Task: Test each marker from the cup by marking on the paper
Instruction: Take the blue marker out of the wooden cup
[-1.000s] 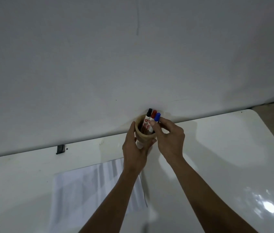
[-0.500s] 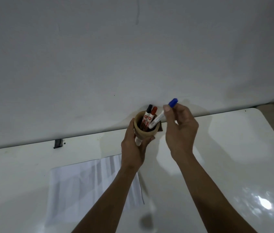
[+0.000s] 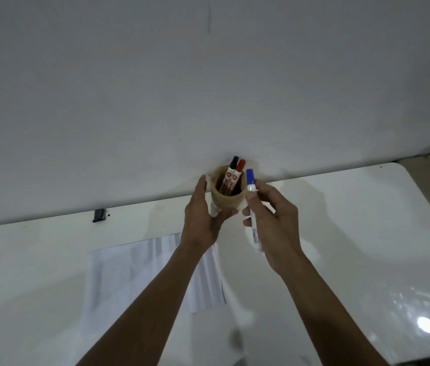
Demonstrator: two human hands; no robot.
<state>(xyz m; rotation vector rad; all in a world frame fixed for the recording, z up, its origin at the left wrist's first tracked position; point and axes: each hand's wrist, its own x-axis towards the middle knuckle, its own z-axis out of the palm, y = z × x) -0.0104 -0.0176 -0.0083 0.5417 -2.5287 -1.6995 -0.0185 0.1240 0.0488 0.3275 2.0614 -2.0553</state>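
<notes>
Three markers show: a black and a red standing in the one cup at the surface's far edge, and a blue outside it. The right hand's fingers pinch the blue marker, cap up, just right of the cup. The left hand cups the cup loosely, fingers half open, above one paper.

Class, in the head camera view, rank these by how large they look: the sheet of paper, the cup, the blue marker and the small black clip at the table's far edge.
1. Paper, partly hidden by the left arm
2. Cup
3. Blue marker: longer than the cup, but slimmer
4. Black clip
</notes>
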